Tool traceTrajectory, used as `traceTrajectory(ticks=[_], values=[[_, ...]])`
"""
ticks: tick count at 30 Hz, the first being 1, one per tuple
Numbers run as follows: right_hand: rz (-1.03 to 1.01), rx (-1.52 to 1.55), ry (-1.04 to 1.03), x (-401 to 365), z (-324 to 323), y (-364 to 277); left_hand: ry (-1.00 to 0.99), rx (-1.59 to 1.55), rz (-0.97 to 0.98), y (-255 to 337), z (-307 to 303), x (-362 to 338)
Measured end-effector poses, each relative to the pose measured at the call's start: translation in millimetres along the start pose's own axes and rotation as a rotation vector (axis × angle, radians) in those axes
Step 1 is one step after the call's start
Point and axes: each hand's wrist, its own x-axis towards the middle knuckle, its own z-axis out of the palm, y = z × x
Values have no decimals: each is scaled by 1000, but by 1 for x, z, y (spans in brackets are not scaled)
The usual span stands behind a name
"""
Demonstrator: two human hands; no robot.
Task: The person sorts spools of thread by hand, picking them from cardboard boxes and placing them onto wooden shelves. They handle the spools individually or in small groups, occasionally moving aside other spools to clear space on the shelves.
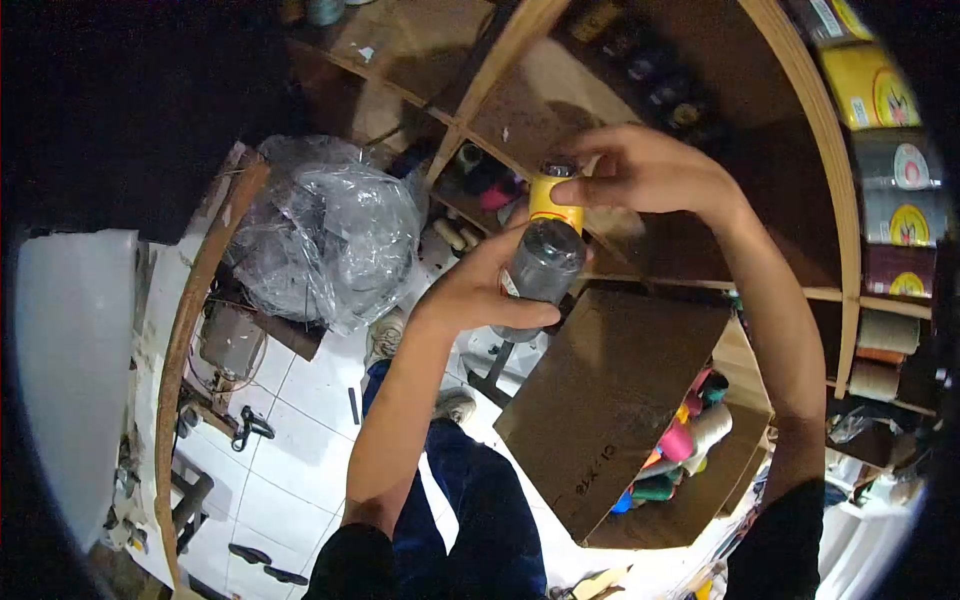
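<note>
My left hand (482, 290) is wrapped round a dark grey thread spool (548, 262) in shiny clear wrap, its thumb lying across the near side. Right beyond that spool's upper end is a yellow-labelled thread spool (556, 203) with a dark top. My right hand (635, 172) pinches this one between thumb and fingers near its top. Both are held up in front of the wooden shelves, and the two spools overlap in this view.
An open cardboard box (610, 400) with several coloured thread cones (678, 442) stands below right. Crumpled clear plastic (335, 230) lies at left by a wooden edge (185, 330). Shelves at right hold wrapped thread packs (893, 170). Scissors (251, 428) lie lower left.
</note>
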Motion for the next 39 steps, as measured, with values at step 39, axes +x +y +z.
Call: traceTrajectory(ticks=[39], values=[[417, -473, 676, -22, -52, 265, 612, 106, -153, -32, -9, 16]])
